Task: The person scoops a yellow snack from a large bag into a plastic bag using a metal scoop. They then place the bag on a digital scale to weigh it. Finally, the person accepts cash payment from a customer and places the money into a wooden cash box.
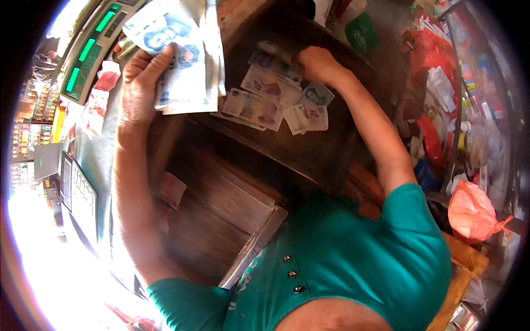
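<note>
My left hand (143,82) grips a thick bundle of banknotes (182,78), mostly bluish, with the thumb pressed flat on the top note. My right hand (321,66) is over the far end of a dark wooden drawer (285,145), at the edge of several loose banknotes (271,87). Its fingers are curled and their tips are hidden, so I cannot tell whether they pinch a note. The loose notes lie overlapping, most of them purplish. A small bluish-green note (318,95) lies just below my right hand.
A nearer wooden compartment (215,202) holds reddish notes (172,190). On the left counter are a scale with lit green displays (88,49) and a calculator (78,190). A green packet (362,33) lies beyond the drawer. Plastic bags and a tied red bag (474,211) crowd the right.
</note>
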A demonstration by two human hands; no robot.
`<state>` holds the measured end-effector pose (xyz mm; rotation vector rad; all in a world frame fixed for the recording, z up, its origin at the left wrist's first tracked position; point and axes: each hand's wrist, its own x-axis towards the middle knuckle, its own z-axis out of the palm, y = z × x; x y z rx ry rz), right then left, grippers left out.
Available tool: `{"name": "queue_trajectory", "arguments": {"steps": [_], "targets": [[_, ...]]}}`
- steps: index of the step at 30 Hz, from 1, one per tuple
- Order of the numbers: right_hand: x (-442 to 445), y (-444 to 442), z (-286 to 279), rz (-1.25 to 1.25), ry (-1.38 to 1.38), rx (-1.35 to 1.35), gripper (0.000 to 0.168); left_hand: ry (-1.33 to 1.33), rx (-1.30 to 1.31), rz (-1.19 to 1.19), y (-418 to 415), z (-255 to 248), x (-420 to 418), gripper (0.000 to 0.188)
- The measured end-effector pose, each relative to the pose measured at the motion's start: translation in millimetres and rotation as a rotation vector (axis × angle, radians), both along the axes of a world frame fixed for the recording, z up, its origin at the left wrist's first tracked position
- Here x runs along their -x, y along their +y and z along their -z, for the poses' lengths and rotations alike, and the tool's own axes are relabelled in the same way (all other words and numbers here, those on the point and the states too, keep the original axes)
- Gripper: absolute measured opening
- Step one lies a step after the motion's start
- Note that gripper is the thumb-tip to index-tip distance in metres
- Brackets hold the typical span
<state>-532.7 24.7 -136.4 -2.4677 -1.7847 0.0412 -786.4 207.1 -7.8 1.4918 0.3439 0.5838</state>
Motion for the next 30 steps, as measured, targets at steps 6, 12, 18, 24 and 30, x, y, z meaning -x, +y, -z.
{"name": "queue_trajectory", "arguments": {"steps": [6, 12, 18, 24, 30], "targets": [[8.9, -1.0, -10.3, 0.028, 0.154, -0.107, 0.02, 0.032, -0.018, -0.051, -0.7, 0.6, 0.9, 0.017], [-12.4, -5.2, -0.6, 0.074, 0.256, -0.359, 0.027, 0.03, 0.007, 0.006, -1.2, -2.8, 0.2, 0.017], [-21.3, -4.4, -0.3, 0.112, 0.469, -0.363, 0.026, 0.078, -0.016, -0.03, -4.0, -6.8, 1.6, 0.018], [-19.5, -2.4, 0.1, 0.126, 0.577, -0.252, 0.023, 0.073, 0.01, -0.043, -0.3, -3.2, 2.9, 0.017], [-25.1, -5.5, 3.5, 0.032, 0.554, -0.261, 0.024, 0.073, 0.041, -0.054, -3.0, -3.8, 0.1, 0.016]]}}
